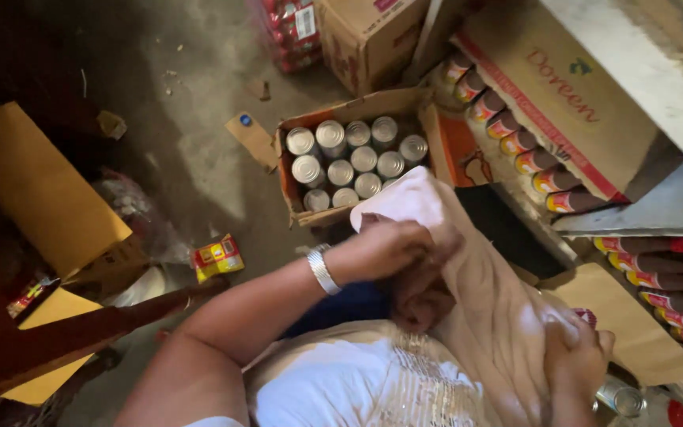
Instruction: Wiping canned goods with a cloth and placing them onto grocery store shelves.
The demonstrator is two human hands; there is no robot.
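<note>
Clothing: white garment with a shiny embroidered strip lies closest, at the near edge of the view.
Cloth: a long beige cloth runs from the far middle down to the near right, over the person's front; its far end is bunched above the open box.
Left hand: the left hand is curled shut around the bunched upper part of the cloth, fingers pressed into the folds. A silver bracelet sits on the wrist.
Right hand: the right hand is at the near right, closed on the lower part of the same cloth, fingers folded over the fabric.
Box of cans: an open cardboard box stands on the floor just beyond the left hand; it holds silver-topped cans packed upright in rows.
Shelf side: on the right, cans with red and yellow labels lie in a row under a cardboard tray; more of them lie lower at the right edge.
Single can: one metal can stands just beside the right hand, at the near right corner.
Floor: grey concrete floor, with a small yellow and red packet to the left of the arm.
Left side: large brown cardboard leans at the left.
</note>
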